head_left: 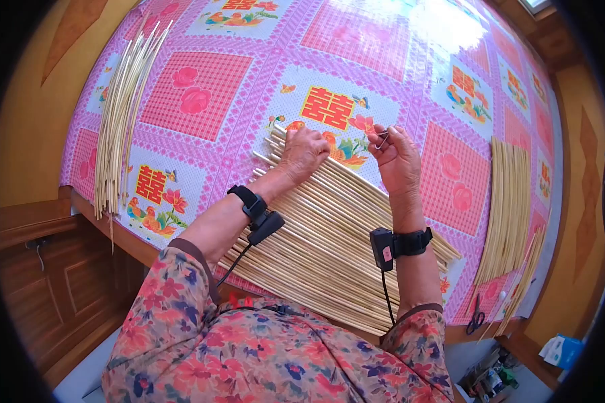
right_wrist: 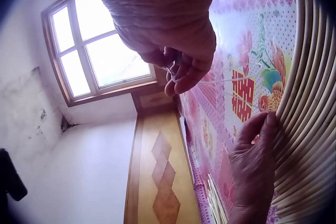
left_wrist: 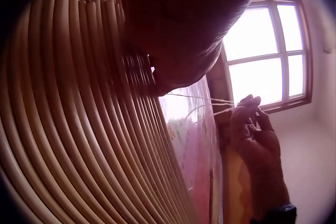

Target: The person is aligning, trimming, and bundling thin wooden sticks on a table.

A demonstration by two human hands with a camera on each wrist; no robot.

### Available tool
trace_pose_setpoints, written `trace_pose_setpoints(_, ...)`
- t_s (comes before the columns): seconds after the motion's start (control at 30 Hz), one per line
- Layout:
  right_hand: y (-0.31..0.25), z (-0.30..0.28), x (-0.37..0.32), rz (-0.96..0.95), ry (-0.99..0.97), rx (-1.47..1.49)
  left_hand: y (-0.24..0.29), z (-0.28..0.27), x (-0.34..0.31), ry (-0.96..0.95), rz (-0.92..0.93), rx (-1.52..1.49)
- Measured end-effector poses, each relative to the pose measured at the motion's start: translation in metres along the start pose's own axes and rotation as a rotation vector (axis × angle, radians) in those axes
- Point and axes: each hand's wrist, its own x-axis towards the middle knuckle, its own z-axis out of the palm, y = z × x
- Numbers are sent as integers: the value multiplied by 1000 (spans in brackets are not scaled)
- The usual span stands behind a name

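Pale, straight stalks lie side by side as a flat mat (head_left: 316,235) on the table in front of the person. At its far edge is the left hand (head_left: 304,156), thumb and forefinger pinching the outermost stalk in the right wrist view. Raised to the right of it, the right hand (head_left: 400,164) grips a small shiny metal piece (right_wrist: 172,70) with curled fingers; its exact kind I cannot tell. Thin white threads (left_wrist: 210,99) stretch between the two hands. The left palm hides part of the mat's edge.
A loose bundle of stalks (head_left: 128,114) lies at the table's left, another bundle (head_left: 507,208) at the right. Black scissors (head_left: 476,316) lie near the front right edge. A patterned pink plastic cloth (head_left: 195,94) covers the table. Windows (left_wrist: 257,50) stand beyond.
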Motion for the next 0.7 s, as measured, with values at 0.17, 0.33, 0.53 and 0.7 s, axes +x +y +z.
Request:
trace_pose_setpoints(0.17,2,-2,8,-50,50,47,1,-1,0,-31,-25,10)
trace_pose_setpoints(0.33,5,3,11,-54,42,50,1,2,-2,-37,-41,30)
trace_pose_setpoints(0.53,6,-1,19,-105,89,0,-5,12,-7,68,12,23)
trace_pose_setpoints(0.7,-32,-20,12,-303,336,-816,19,-1,-20,27,-28,20)
